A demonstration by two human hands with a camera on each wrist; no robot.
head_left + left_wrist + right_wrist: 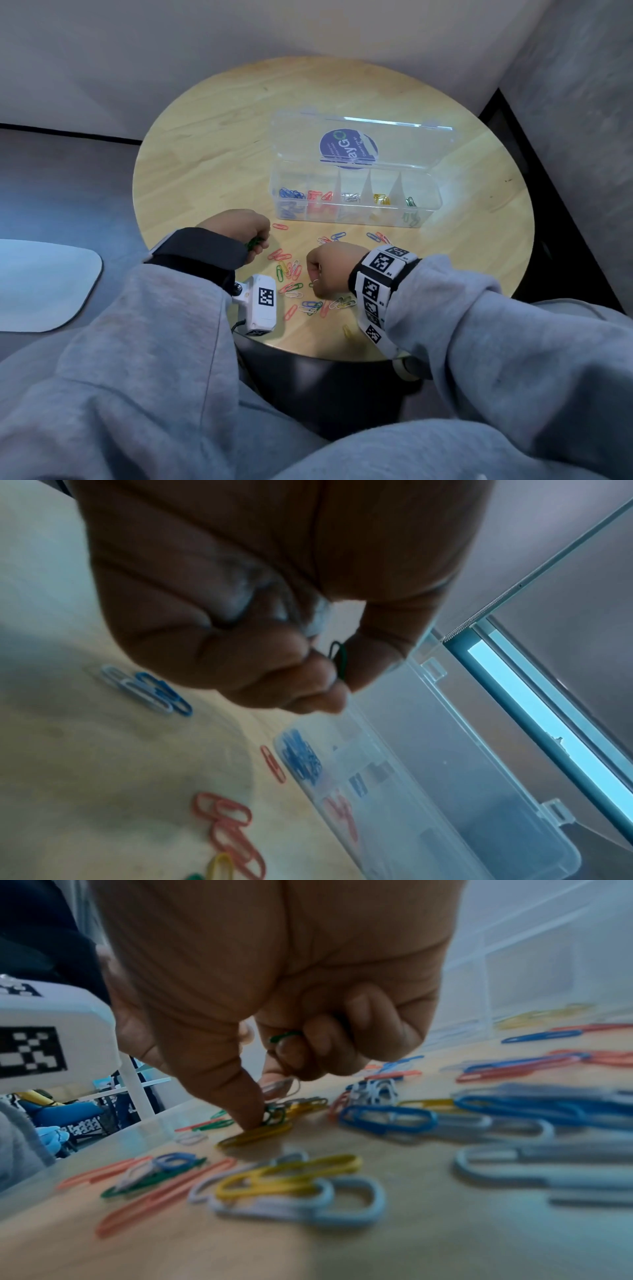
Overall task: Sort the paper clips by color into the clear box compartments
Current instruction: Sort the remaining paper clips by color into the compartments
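Note:
A clear box [424,209] stands open at the far side of the round table, its compartments holding blue, red, white, yellow and green clips from left to right. Loose paper clips [291,274] of mixed colours lie scattered between my hands. My left hand [257,243] hovers left of the pile and pinches green clips [254,242] between thumb and curled fingers; the left wrist view shows a green clip [337,656] in that pinch. My right hand [270,1104] is down in the pile, thumb and forefinger on a green clip [274,1115], with another green clip [286,1036] tucked in its curled fingers.
The box lid [359,144] stands upright behind the compartments, with a blue round sticker. A white camera unit [262,303] hangs under my left wrist, close to the clips. The wooden table [205,154] sits in a corner between grey walls.

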